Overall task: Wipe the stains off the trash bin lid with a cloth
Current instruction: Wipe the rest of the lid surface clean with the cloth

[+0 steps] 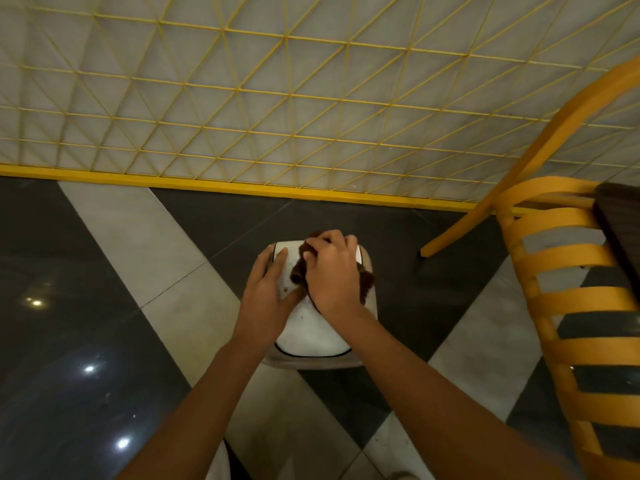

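Note:
A small trash bin stands on the floor below me, its white lid (310, 332) edged with a dark line. My right hand (330, 271) presses a dark brown cloth (367, 282) onto the far half of the lid, fingers bunched over it. My left hand (266, 289) lies flat with fingers spread on the lid's left edge, holding nothing. A few small brown specks (285, 289) show on the lid beside my left thumb. The bin's beige body (372, 271) shows around the lid.
A yellow slatted chair (568, 299) stands close on the right, one leg (460, 230) reaching the floor near the bin. A wall with a yellow wire grid (277, 98) and a yellow base strip (221, 185) runs behind. The floor is glossy dark and grey tile.

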The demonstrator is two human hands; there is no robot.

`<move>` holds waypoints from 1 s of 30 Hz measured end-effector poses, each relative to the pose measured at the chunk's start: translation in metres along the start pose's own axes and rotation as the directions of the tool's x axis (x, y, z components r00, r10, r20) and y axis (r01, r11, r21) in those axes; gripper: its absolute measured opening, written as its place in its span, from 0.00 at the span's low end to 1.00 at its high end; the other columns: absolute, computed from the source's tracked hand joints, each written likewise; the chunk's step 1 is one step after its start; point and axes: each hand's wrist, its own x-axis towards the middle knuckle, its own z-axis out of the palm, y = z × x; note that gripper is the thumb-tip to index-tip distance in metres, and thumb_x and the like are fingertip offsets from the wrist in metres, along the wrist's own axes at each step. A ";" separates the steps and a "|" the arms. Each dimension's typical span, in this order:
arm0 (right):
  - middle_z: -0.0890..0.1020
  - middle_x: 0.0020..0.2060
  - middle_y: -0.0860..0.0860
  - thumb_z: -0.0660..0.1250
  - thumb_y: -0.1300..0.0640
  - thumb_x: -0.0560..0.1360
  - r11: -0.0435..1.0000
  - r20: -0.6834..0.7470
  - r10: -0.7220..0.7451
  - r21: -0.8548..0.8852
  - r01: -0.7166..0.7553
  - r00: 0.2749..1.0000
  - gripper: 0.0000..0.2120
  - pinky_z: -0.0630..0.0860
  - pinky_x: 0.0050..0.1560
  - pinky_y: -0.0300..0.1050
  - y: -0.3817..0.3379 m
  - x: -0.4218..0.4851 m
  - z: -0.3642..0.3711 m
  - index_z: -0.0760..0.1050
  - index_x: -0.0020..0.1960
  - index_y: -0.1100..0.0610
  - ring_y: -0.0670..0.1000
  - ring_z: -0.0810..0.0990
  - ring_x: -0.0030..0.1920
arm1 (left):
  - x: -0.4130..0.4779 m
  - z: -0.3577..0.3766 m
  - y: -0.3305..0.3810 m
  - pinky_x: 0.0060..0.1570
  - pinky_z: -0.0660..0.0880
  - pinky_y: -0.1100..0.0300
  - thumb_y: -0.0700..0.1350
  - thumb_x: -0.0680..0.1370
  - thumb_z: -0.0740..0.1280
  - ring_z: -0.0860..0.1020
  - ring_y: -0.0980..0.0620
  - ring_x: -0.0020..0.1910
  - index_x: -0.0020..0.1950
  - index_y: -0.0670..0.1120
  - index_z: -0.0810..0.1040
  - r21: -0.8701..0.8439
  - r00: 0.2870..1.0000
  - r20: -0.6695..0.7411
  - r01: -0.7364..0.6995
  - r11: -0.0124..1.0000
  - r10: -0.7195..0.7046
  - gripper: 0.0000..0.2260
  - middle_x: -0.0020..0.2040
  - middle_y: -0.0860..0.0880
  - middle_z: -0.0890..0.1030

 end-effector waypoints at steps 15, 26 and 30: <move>0.72 0.65 0.53 0.54 0.55 0.80 0.963 0.063 0.093 0.246 -0.105 0.994 0.16 0.59 0.63 0.38 0.067 0.026 -0.009 0.71 0.64 0.56 0.51 0.66 0.66 | -0.010 0.023 0.039 0.70 0.45 0.54 0.56 0.79 0.42 0.55 0.46 0.75 0.74 0.45 0.60 0.389 0.959 -0.120 -0.192 0.901 0.256 0.27 0.75 0.45 0.59; 0.74 0.64 0.51 0.52 0.51 0.80 0.947 -0.076 0.122 0.306 -0.093 0.990 0.17 0.61 0.64 0.39 0.068 0.009 0.019 0.70 0.65 0.55 0.48 0.68 0.66 | 0.029 0.023 0.045 0.72 0.46 0.60 0.48 0.81 0.54 0.49 0.50 0.75 0.73 0.42 0.59 0.178 0.992 -0.065 -0.097 0.979 0.110 0.21 0.75 0.46 0.57; 0.73 0.65 0.51 0.51 0.50 0.80 0.964 -0.108 0.142 0.239 -0.113 0.984 0.18 0.63 0.65 0.41 0.065 0.009 0.021 0.70 0.65 0.54 0.48 0.67 0.67 | 0.015 0.021 0.038 0.72 0.47 0.60 0.47 0.81 0.54 0.53 0.51 0.75 0.70 0.44 0.66 0.240 0.960 -0.024 -0.265 0.934 0.279 0.18 0.73 0.47 0.64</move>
